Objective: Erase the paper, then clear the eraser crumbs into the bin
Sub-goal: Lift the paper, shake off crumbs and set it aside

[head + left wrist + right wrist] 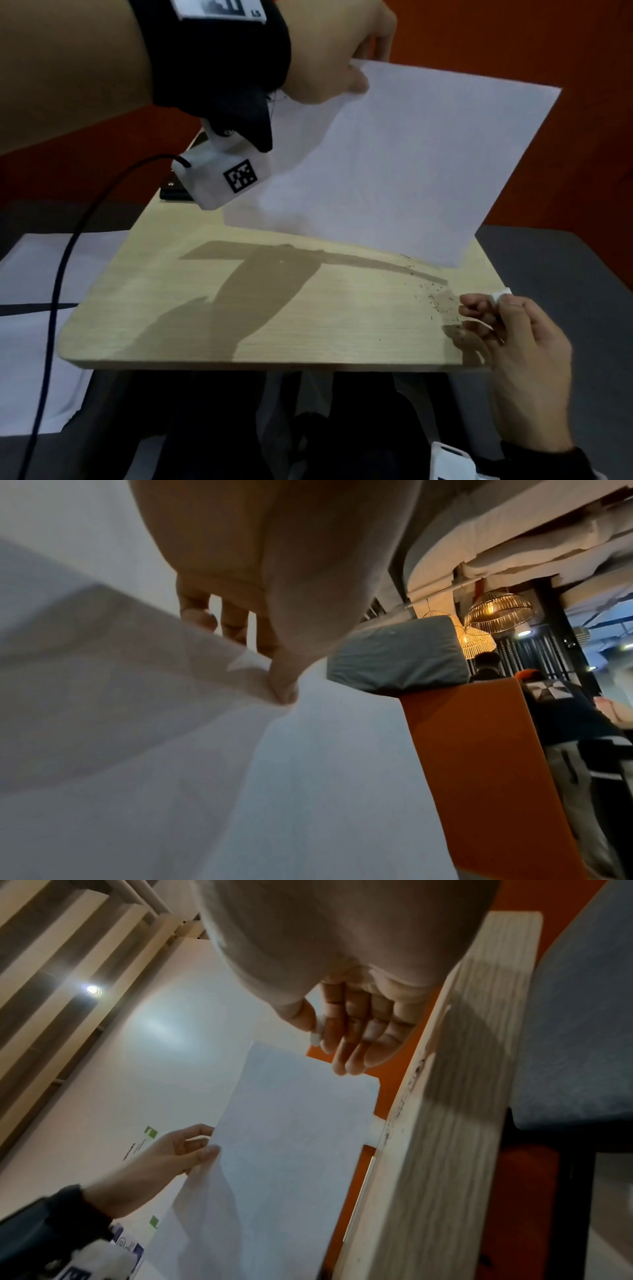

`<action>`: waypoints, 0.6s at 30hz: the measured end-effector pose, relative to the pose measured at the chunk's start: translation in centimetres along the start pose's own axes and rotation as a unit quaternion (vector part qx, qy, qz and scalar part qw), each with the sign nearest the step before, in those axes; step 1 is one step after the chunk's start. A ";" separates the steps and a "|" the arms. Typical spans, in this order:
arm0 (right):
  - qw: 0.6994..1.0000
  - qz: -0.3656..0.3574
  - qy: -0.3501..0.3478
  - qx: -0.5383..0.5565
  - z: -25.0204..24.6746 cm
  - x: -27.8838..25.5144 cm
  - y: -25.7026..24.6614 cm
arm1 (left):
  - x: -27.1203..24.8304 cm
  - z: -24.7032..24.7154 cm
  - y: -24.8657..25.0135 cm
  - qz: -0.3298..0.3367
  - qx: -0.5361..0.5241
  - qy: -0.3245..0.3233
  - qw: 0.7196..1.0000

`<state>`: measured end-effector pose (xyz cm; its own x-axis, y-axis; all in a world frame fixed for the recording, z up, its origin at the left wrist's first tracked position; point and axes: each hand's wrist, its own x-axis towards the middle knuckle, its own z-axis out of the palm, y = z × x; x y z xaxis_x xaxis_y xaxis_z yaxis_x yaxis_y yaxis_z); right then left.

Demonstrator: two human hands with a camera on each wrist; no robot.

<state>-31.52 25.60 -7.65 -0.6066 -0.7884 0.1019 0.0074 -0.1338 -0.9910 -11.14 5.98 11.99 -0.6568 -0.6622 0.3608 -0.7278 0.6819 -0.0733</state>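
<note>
My left hand (346, 68) pinches the top corner of a white sheet of paper (394, 171) and holds it lifted and tilted above the wooden table (239, 318); the sheet's lower right corner hangs close over the table. In the left wrist view the thumb (281, 685) and fingers grip the paper (171, 750). Dark eraser crumbs (435, 298) lie scattered near the table's right edge. My right hand (496, 322) hovers at that edge, curled round a small white eraser (501, 296). The right wrist view shows the eraser (316, 1034) between thumb and fingers, the paper (274, 1164), and crumbs (411, 1085).
An orange wall (513, 41) stands behind the table. A dark object (174, 192) sits at the table's far left corner. White sheets (27, 308) lie on a grey surface to the left, crossed by a black cable (58, 291). No bin shows in any view.
</note>
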 end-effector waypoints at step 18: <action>1.000 0.005 -0.002 -0.018 -0.1 0.1 0.2 | 0.8 0.8 -0.2 -0.023 -0.020 -0.013 0.999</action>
<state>-31.62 25.58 -7.87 -0.6030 -0.7924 0.0921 -0.0154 -0.1039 -0.9945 -11.65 5.07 11.57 -0.6288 -0.7004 0.3377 -0.7488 0.6625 -0.0202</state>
